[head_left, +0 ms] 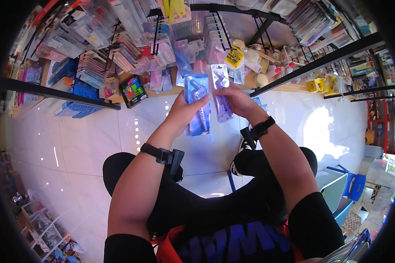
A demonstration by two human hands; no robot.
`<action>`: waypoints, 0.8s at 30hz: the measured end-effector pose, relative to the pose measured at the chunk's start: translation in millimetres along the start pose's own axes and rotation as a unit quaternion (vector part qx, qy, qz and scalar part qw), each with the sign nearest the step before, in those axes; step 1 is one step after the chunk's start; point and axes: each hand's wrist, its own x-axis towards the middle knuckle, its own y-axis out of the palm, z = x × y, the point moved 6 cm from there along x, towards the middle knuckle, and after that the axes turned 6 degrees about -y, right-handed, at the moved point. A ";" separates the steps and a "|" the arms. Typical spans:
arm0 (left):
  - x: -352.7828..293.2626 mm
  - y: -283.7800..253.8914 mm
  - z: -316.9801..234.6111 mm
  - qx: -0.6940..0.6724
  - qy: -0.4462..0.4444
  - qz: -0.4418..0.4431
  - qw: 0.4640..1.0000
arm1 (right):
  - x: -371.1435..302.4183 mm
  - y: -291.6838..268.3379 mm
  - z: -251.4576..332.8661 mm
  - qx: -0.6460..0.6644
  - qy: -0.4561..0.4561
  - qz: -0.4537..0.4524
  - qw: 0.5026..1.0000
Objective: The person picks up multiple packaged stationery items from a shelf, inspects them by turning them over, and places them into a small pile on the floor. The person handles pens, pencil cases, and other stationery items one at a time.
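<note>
My left hand [182, 113] is closed round a blue blister pack [199, 122], its thumb lying across the front. Inside the pack is a long, slim bluish-purple article with an angled top; I cannot make out its kind. Beside it on the right, a narrower clear pack [224, 111] with purple pieces on a pale card is gripped in my right hand [240, 100]. Both packs are held upright, close together, above the floor and just before the low shelf. Some of the right hand's fingers are hidden behind the narrow pack.
Hanging packs [123, 55] crowd the display hooks ahead. A black tray of bright coloured pieces [134, 90] and a blue basket [87, 90] stand left. Black rack bars [61, 93] slant in from both sides. My bent knees are over the tiled floor [83, 144].
</note>
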 end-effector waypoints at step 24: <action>-42.6 59.0 -32.7 -0.209 0.057 0.096 0.972 | -88.2 96.5 72.4 -0.107 -0.169 -0.115 0.973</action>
